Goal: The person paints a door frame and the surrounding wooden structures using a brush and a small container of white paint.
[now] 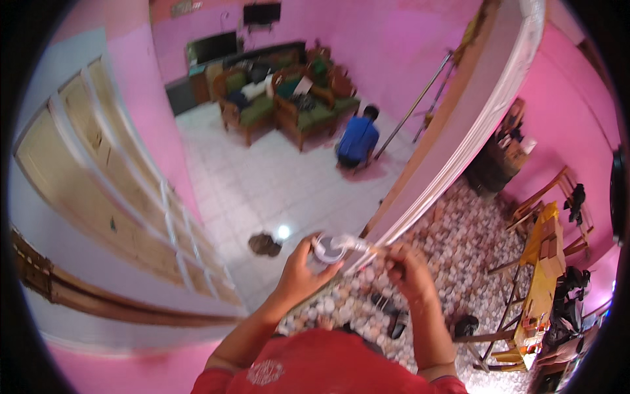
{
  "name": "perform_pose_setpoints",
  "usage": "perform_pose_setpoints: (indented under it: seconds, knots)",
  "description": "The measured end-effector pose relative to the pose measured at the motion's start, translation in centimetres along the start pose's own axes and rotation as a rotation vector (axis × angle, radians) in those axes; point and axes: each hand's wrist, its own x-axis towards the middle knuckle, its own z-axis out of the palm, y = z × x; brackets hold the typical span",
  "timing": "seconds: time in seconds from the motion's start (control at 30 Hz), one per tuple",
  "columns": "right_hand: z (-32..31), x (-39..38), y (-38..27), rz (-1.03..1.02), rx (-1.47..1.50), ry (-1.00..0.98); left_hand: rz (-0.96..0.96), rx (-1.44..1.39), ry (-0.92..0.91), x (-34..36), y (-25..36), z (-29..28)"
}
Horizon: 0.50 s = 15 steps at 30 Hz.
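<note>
My left hand is wrapped round a small white round tub with something greyish inside. In my right hand is a paintbrush, gripped near its handle and pointing left. Its white-coated head reaches over the tub's rim; whether it touches what is inside I cannot tell. Just beyond my right hand stands a white-painted door frame, slanting up to the upper right.
Pebble-patterned floor lies right, with sandals and a yellow-topped wooden bench. Through the doorway, a person in blue crouches near a ladder-like metal stand, green-cushioned chairs and a brown cloth.
</note>
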Motion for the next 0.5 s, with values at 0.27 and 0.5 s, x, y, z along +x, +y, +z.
perform_pose_setpoints:
  seconds: [0.27, 0.5]
  knots:
    - [0.6, -0.1, -2.5, -0.075, 0.151, -0.121, 0.134, -0.081, 0.057, 3.8, 2.7, 1.0]
    - [1.4, -0.3, -6.7, -0.196, 0.341, -0.092, 0.224, -0.074, -0.063, 9.2, 9.1, 0.8]
